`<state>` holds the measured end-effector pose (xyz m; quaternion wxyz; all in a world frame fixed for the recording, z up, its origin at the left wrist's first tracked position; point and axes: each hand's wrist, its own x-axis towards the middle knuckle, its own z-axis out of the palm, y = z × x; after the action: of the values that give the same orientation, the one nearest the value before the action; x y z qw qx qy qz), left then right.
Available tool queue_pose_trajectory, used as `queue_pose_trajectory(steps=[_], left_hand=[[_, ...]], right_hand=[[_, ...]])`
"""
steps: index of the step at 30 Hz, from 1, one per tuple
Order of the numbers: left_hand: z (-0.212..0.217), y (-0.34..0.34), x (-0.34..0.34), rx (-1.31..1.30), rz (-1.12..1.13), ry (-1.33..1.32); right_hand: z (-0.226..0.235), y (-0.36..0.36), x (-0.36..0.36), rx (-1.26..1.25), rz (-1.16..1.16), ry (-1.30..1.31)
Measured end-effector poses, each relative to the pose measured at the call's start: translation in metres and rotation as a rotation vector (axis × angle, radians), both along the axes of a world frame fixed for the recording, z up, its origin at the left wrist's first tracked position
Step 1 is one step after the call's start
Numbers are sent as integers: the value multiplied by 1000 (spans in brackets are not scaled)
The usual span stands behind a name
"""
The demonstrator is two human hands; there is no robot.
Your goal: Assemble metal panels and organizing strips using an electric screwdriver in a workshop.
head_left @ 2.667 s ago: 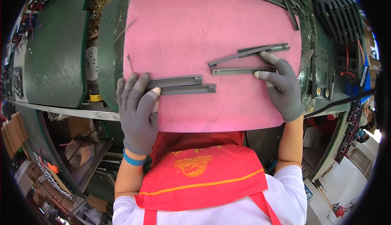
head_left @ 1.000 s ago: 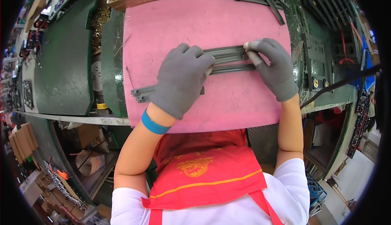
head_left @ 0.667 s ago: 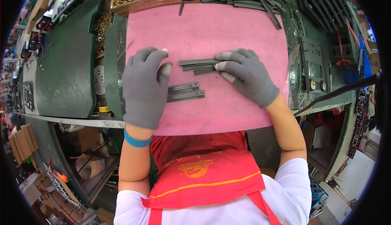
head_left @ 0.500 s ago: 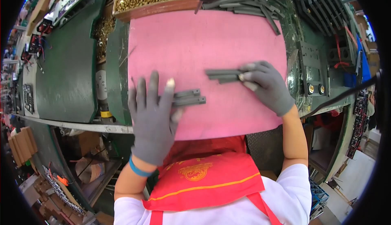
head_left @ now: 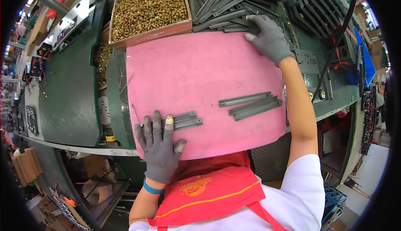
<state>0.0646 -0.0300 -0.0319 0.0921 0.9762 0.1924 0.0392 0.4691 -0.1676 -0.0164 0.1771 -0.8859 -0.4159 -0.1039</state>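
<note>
My left hand (head_left: pixel 161 158), in a grey glove, rests flat with spread fingers over a few dark grey metal strips (head_left: pixel 188 123) on a pink mat (head_left: pixel 200 72). The strips' right ends, with small holes, stick out past the fingers. To the right, several similar strips (head_left: pixel 255 106) lie side by side, untouched. My right hand (head_left: pixel 270 42), also gloved, reaches to the near right edge of a loose pile of strips (head_left: pixel 221 11) behind the mat. Its thumb and fingers are apart, with no strip visibly gripped.
A cardboard box (head_left: pixel 184 27) full of small brass-coloured fasteners (head_left: pixel 148 11) stands at the mat's far left. Stacked dark metal frames (head_left: pixel 315 9) occupy the far right. A black cable (head_left: pixel 336 49) hangs at the right, near a grey plate with holes (head_left: pixel 308 61).
My right hand has let go of its strips on the mat's right side and moved far to the pile. My left hand stays over its strips. The power tool at the top has left view.
</note>
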Motion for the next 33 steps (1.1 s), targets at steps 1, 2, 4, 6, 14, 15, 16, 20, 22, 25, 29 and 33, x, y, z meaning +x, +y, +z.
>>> queue_pose_trajectory(steps=[1,2,4,6,14,15,16,20,22,25,29,33], left_hand=[[2,0,2,-1,3,-5],[6,0,4,-14,9,-14],[18,-1,11,5,16,33],[36,-1,20,-21,-30,18],[73,5,86,-151,-311,-132],[70,3,96,-135,-318,-145],[65,-2,107,-144,-330,-178],[29,-16,166,-316,-435,-320],[15,-15,182,-351,-353,-290],[9,2,172,-277,-322,-243],[23,45,117,-127,-132,-134],[39,72,69,-147,40,6]], right_hand=[[2,-4,-3,-18,14,169],[5,-10,-8,-13,39,298],[10,-22,-22,28,117,471],[14,-30,-34,44,97,486],[24,-81,-63,22,28,683],[24,-84,-65,29,65,686],[24,-84,-68,25,63,710],[14,-63,-86,107,314,624],[10,-52,-90,119,481,597],[16,-48,-81,274,221,658],[29,-66,-70,218,219,507],[26,-98,-90,-37,424,594]])
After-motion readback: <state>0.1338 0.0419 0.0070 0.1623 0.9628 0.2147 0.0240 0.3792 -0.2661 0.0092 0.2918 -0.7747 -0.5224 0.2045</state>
